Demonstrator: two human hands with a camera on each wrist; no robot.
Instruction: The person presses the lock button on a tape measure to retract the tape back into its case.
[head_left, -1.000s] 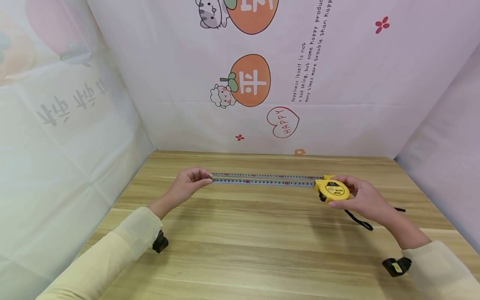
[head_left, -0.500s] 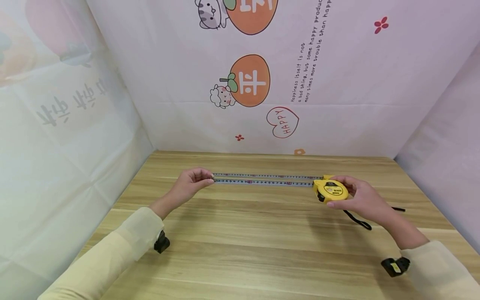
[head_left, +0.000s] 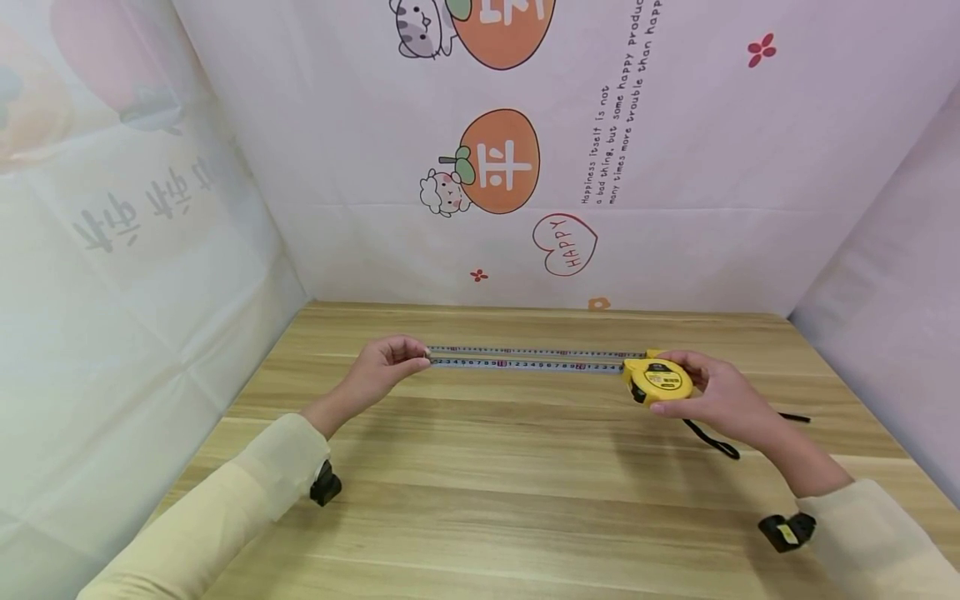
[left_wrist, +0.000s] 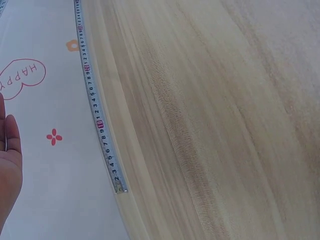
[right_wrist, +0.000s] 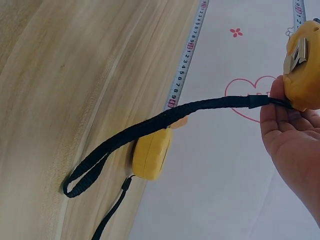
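Observation:
My left hand (head_left: 384,368) pinches the end of a tape measure blade (head_left: 540,366) between thumb and fingers. The blade runs right to its yellow case (head_left: 663,380), which my right hand (head_left: 723,396) grips. A black wrist strap (right_wrist: 165,120) hangs from this case, and its metal clip shows in the right wrist view. Behind it lies a second tape measure (right_wrist: 152,152) on the table, its blade (left_wrist: 95,105) pulled out nearly parallel to the held one. In the head view the held case partly hides the second case. Only part of my left hand shows in the left wrist view.
The wooden table (head_left: 480,483) ends at a white printed cloth wall (head_left: 675,258) behind the tapes. More cloth hangs at the left (head_left: 150,333) and right sides. The second tape's black strap (right_wrist: 110,215) trails over the table.
My right hand and the held case have shifted slightly left, and my left hand slightly right. The stretch of blade between them is a little shorter. The second tape measure stays put.

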